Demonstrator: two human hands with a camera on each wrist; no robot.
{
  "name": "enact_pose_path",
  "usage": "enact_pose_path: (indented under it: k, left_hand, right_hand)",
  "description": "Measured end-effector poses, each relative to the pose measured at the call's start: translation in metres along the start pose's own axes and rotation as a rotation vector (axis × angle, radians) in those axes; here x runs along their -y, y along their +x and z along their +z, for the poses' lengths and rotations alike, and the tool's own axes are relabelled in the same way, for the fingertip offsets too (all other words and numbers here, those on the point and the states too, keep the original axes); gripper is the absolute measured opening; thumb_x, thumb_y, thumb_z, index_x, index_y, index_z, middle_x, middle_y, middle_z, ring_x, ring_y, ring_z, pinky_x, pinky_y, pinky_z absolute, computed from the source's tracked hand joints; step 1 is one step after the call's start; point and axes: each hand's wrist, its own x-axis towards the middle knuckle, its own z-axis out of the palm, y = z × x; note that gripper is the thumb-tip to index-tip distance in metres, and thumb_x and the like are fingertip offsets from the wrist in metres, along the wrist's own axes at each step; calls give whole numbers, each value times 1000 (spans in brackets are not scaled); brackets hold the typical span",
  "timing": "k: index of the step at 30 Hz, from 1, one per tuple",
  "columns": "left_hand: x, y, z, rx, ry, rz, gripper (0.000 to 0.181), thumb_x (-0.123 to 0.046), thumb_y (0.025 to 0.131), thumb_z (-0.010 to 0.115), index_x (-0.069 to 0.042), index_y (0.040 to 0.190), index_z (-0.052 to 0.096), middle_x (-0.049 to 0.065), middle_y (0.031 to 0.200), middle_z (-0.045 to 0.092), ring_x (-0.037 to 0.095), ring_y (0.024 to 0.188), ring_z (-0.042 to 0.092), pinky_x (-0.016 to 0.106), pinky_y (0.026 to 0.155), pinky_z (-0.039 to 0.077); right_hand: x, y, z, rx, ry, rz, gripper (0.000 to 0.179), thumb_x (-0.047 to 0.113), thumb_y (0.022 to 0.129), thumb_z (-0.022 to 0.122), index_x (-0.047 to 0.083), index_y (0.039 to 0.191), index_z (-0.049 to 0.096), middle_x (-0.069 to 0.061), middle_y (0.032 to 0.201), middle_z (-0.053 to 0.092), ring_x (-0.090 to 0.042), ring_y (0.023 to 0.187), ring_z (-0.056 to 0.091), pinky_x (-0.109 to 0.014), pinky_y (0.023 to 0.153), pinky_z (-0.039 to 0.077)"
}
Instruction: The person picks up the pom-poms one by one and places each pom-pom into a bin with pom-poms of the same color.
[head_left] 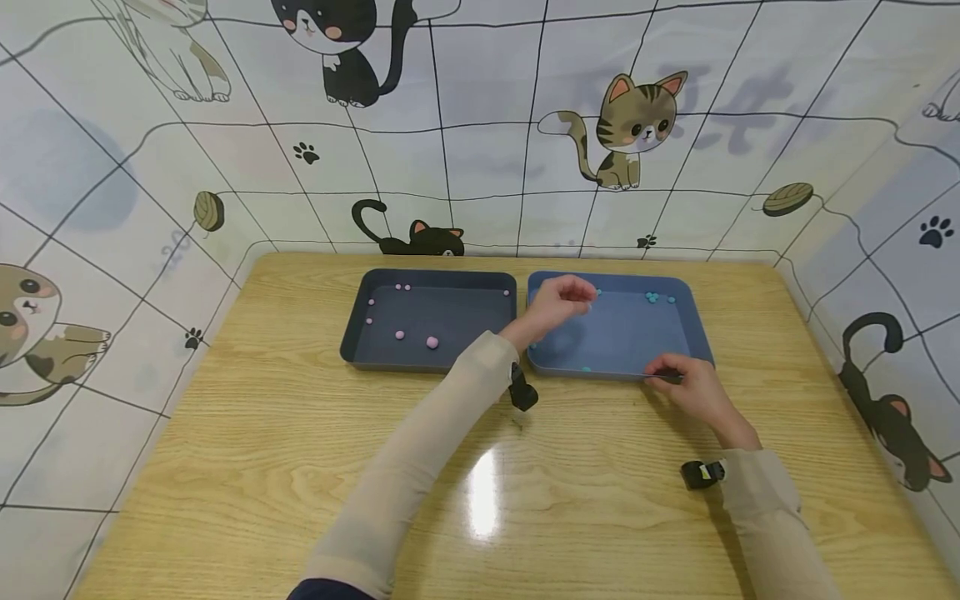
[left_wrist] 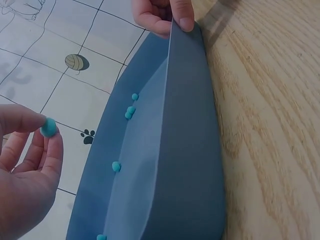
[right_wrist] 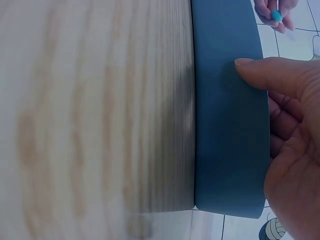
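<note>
My left hand [head_left: 553, 305] is raised over the left part of a blue tray [head_left: 626, 329]. Between its thumb and fingertips it pinches a small teal ball [left_wrist: 48, 127], held above the tray. My right hand [head_left: 696, 390] grips the tray's front wall near the right corner. In the right wrist view its thumb [right_wrist: 255, 67] lies against the outside of the wall while the fingers go over the rim to the inner side, partly hidden. Several more teal balls [left_wrist: 116, 166] lie inside the tray, some clustered at the back right [head_left: 652, 297].
Left of the blue tray stands a dark grey tray [head_left: 468, 317] holding several pink balls [head_left: 432, 342] of differing size. Both trays sit at the back of a wooden table [head_left: 585, 500]. A cat-printed cloth wall [head_left: 487, 150] encloses the back and sides.
</note>
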Motion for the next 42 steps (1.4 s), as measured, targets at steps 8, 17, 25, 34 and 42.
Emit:
enact_pose_path:
  k: [8,17,25,34,42]
  left_hand:
    - [1,2,0,-15,7,-13,18,5,88,59,1,105,63,17,107,63,14,87,58,35,86,50]
    - [2,5,-1,-20,-14,-19,18,6,88,59,2,104,64,16,106,63,14,87,59,35,86,50]
    - [1,3,-2,-27,-22,-19,18,7,87,59,3,104,63,16,104,63,13,85,59,45,92,46]
    - [2,-3,-6,-52,22,-6,17,3,87,61,3,104,64,18,106,64,13,85,60,26,79,51]
    - [2,-16,-12,-58,26,-14,16,-1,89,61,1,104,64,9,101,64,12,88,60,22,79,50]
  right_hand:
    - [-2,0,1,-12,0,-12,18,-9,72,73,7,77,68,-5,76,67,-4,70,57,-18,61,47]
    - [-1,0,1,-16,17,-12,17,-9,73,73,7,77,67,-6,76,67,-3,70,58,-15,61,46]
    - [1,0,0,-13,13,-10,18,-9,72,74,7,78,68,-5,77,67,-2,70,57,-15,61,45]
    - [0,0,1,-15,19,-3,18,-9,72,73,7,77,68,-5,76,67,-3,71,57,-12,61,44]
    - [-5,0,3,-13,7,3,17,-9,73,72,7,78,67,-6,77,67,3,72,55,-10,63,43]
